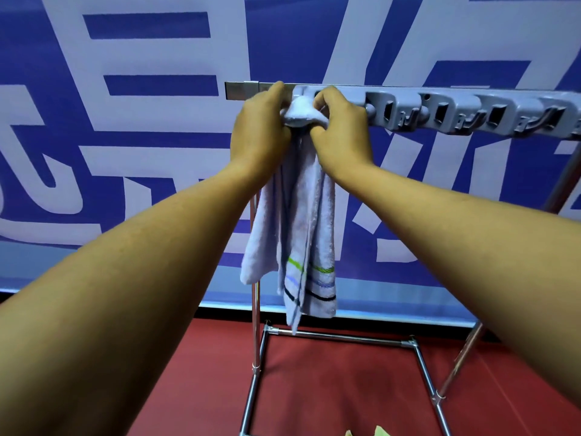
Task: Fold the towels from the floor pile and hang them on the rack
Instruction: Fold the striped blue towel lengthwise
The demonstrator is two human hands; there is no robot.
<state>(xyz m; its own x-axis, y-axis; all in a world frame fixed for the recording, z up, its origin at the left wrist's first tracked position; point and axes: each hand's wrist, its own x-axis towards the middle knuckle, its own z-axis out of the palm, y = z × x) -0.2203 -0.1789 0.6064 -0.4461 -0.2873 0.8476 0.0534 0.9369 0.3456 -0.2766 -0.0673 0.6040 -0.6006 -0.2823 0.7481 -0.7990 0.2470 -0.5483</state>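
Masking towel (300, 215) top: both hands (261, 130)

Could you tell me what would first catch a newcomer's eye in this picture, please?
Two bare hands, left hand and right hand, meet at centre, gripping a bunched white towel against the grey clip rack. The towel hangs down, its striped end above the red floor.

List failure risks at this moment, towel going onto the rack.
1. Both hands, left and right, bunch the white striped terry towel at the grey plastic clip rail; if the wad isn't seated, it may slip once released.
2. The towel hangs bunched and uneven, so the fold may come undone.
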